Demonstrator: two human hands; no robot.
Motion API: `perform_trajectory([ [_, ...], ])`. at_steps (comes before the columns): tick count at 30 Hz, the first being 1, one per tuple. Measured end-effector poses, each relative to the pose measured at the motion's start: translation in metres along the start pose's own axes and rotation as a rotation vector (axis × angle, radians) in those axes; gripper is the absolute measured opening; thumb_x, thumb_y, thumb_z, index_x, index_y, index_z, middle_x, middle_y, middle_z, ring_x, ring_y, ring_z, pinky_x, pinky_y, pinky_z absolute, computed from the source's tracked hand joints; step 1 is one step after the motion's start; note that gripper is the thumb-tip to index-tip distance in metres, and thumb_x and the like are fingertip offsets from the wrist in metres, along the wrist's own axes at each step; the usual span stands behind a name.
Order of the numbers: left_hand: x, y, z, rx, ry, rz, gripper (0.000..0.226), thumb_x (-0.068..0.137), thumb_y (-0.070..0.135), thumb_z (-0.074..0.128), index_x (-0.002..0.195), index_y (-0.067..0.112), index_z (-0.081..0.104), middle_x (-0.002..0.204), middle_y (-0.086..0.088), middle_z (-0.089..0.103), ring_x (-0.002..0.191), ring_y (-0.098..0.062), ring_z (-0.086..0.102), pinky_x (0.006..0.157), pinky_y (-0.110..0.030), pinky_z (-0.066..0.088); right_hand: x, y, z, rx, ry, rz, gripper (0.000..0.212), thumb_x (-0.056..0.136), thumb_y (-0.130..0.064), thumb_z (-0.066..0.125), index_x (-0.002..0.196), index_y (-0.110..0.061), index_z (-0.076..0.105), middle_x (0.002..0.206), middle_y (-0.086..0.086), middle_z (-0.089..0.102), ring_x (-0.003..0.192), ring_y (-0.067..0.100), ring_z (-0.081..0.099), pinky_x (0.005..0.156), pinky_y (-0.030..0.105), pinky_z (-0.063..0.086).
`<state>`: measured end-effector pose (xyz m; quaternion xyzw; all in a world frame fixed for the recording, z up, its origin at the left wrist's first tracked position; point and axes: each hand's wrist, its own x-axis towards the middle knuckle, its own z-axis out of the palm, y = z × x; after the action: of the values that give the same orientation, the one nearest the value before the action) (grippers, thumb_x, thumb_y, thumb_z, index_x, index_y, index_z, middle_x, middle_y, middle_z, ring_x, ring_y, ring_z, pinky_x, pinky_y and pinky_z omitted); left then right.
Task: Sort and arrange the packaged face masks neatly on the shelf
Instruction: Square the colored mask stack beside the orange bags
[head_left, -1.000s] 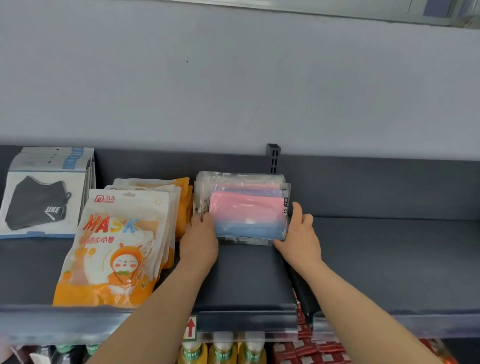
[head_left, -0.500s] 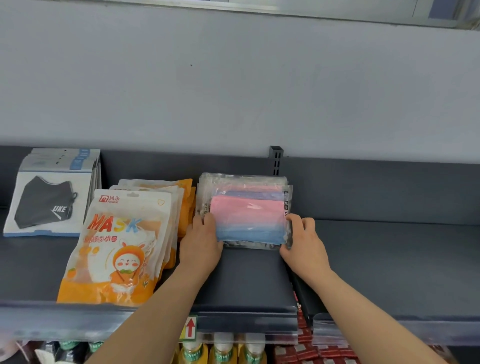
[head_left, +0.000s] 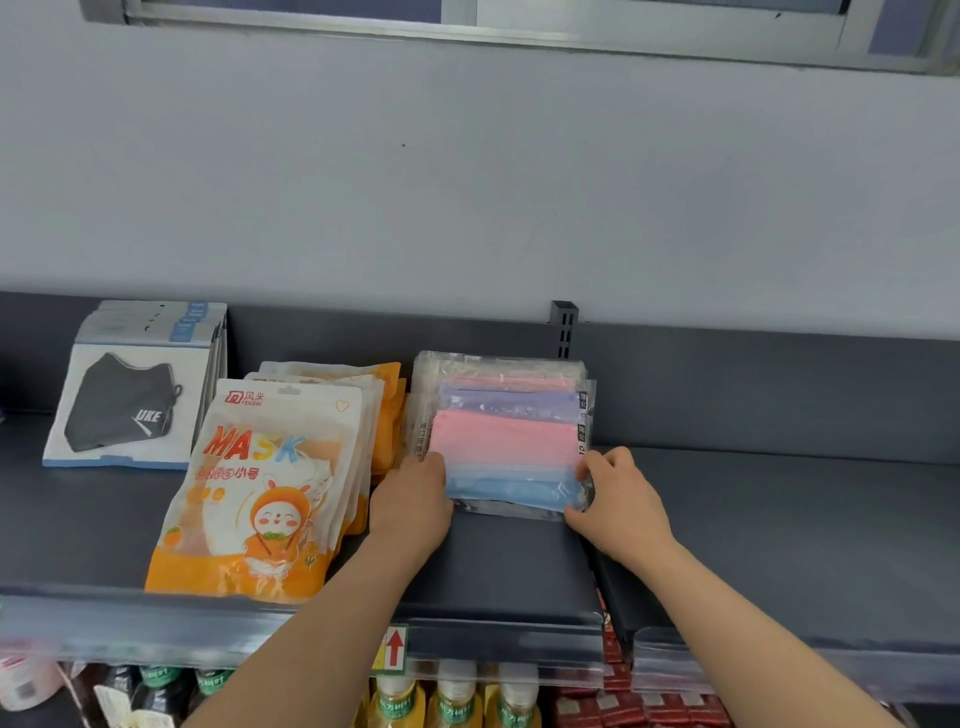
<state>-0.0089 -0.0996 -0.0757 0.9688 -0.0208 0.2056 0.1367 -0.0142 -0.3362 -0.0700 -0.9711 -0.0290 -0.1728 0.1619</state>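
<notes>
Grey shelf (head_left: 779, 525), near its back edge: left hand (head_left: 411, 500) and right hand (head_left: 619, 498) grip the front corners of the pastel mask stack (head_left: 506, 441). Even pressure from both sides should square it.

Only two forearms and two hands of the person show. The left forearm (head_left: 311, 639) is bare along all of its visible length, with no cloth over it, and so is the left hand (head_left: 410, 506). The right forearm (head_left: 753, 629) and right hand (head_left: 621, 506) are bare too. The fingers look short and rounded; the nails are too small to tell.
</notes>
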Motion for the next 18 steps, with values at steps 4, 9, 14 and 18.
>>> perform_trajectory([
  [4, 0.01, 0.001, 0.004, -0.038, -0.019, 0.028, 0.009, 0.097, 0.024, 0.053, 0.104, 0.023, 0.06, 0.107, 0.0, 0.063, 0.09, -0.014, 0.062, 0.082, -0.027, 0.056, 0.01, 0.0, 0.001, -0.072, 0.009, -0.042, 0.018, 0.083, -0.026, 0.063, 0.098, -0.022, 0.053, 0.104, -0.001, 0.042, 0.078, 0.017, 0.052, 0.06, 0.025, 0.036],
  [9, 0.015, 0.004, 0.013, -0.078, -0.021, 0.059, 0.02, 0.095, 0.027, 0.058, 0.113, 0.023, 0.063, 0.115, 0.0, 0.06, 0.096, -0.014, 0.061, 0.082, -0.023, 0.05, 0.021, 0.0, 0.007, -0.084, 0.033, -0.02, 0.015, 0.09, -0.02, 0.057, 0.105, -0.016, 0.057, 0.11, 0.004, 0.043, 0.086, 0.022, 0.054, 0.069, 0.029, 0.045],
  [14, 0.008, 0.0, 0.009, -0.106, -0.016, 0.057, 0.019, 0.091, 0.029, 0.063, 0.109, 0.021, 0.064, 0.111, -0.001, 0.061, 0.095, -0.015, 0.061, 0.082, -0.025, 0.051, 0.013, 0.003, 0.005, -0.027, 0.03, -0.02, 0.007, 0.09, -0.02, 0.058, 0.096, -0.017, 0.062, 0.105, 0.002, 0.043, 0.081, 0.02, 0.055, 0.065, 0.026, 0.041],
  [18, 0.004, 0.003, 0.003, -0.134, -0.033, 0.046, 0.013, 0.091, 0.027, 0.064, 0.103, 0.021, 0.064, 0.106, 0.0, 0.062, 0.091, -0.014, 0.061, 0.081, -0.026, 0.054, 0.008, -0.001, -0.001, -0.019, 0.024, -0.014, 0.006, 0.089, -0.02, 0.059, 0.091, -0.018, 0.063, 0.104, 0.002, 0.044, 0.079, 0.02, 0.055, 0.064, 0.026, 0.042],
])
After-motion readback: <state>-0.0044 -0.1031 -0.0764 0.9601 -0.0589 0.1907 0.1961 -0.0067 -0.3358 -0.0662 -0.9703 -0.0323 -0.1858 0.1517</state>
